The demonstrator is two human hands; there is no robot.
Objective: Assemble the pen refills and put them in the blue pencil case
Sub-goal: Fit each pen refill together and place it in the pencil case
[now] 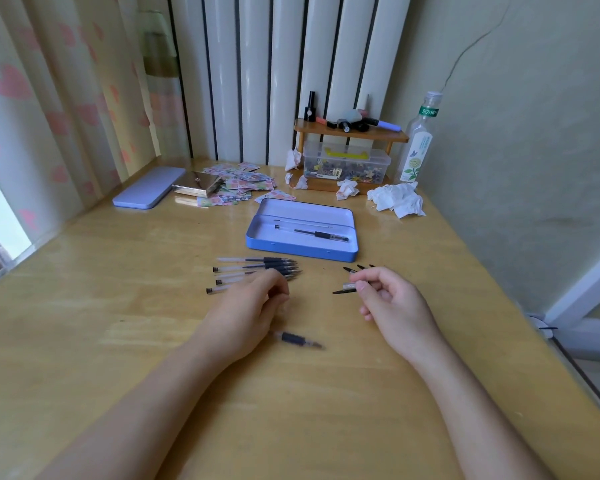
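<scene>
Soft daylight comes in from the window (0,216) at the left, leaving a pale sheen on the tabletop (125,327) and faint shadows. The wide lens bends the edges strongly. The pen (300,340) lying between the wrists is smeared, perhaps by motion. Far clutter looks soft and slightly washed out.

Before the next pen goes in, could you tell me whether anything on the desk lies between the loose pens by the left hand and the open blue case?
Nothing visible does. The loose pens lie just in front of the blue pencil case, with only bare desk between them. The case is open, holding one pen. The left hand rests on the pens' near ends.
</scene>
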